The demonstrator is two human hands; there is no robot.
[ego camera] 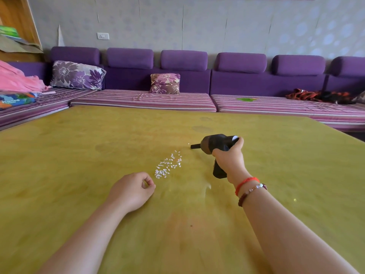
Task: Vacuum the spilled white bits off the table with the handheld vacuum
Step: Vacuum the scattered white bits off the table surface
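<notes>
Gripping: right hand point(230, 159) wrapped on vacuum point(216, 145) handle
Left hand point(131, 189): curled, empty, on table point(79, 155)
Bits point(167, 165): light, scatter easily

Looks like someone's living room: long purple sofa point(197, 80) with floral pillows point(78, 75), papered wall point(197, 26), big yellow table point(79, 155).

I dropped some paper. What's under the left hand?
The left hand rests curled on the yellow table. The white bits lie beside it; anything beneath the palm is hidden.
</notes>
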